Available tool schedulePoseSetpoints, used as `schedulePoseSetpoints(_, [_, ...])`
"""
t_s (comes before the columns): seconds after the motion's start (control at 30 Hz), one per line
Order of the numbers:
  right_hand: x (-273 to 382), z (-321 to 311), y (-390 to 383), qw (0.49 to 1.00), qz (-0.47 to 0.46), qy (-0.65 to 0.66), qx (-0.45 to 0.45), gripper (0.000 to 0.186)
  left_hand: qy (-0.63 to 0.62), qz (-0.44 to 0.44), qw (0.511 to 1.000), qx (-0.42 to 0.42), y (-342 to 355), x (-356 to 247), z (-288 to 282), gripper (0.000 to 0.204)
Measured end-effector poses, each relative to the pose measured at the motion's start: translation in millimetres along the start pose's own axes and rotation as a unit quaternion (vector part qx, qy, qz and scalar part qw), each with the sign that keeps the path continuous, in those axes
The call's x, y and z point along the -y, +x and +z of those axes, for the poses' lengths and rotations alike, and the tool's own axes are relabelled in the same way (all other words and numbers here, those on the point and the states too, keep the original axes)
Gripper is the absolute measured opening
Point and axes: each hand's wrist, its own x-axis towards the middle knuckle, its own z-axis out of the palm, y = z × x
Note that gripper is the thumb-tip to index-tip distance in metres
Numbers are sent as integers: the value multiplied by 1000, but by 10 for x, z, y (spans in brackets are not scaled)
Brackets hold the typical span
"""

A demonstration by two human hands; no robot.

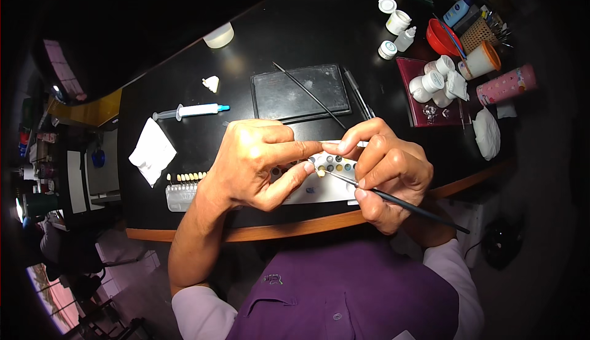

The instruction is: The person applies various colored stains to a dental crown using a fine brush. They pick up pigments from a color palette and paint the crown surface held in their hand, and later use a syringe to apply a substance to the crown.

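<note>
My left hand pinches a small cream tooth-shaped piece at its thumb tip, its index finger stretched across to meet my right hand's fingers. My right hand grips a thin black-handled brush, whose tip is at the small piece. Under both hands lies a white palette with several wells of coloured paste, partly hidden by them. Left of it sits a row of tooth shade samples on a clear holder.
A black slab with a brush across it, a syringe, folded tissue and a white cast lie beyond my hands. At right are a maroon box with white jars, a red bowl and a pink bottle.
</note>
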Motion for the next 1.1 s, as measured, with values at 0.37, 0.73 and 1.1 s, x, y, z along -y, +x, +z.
schedulePoseSetpoints(0.37, [71, 16, 23, 999, -6, -36, 32, 15, 35, 17, 999, -7, 23, -8, -12, 34])
schedulePoseSetpoints(0.73, [59, 46, 32, 997, -34, -61, 20, 14, 28, 21, 999, -35, 31, -8, 11, 27])
schedulePoseSetpoints(1.1, [75, 28, 25, 997, -53, -58, 13, 16, 38, 16, 999, -27, 27, -14, 2, 27])
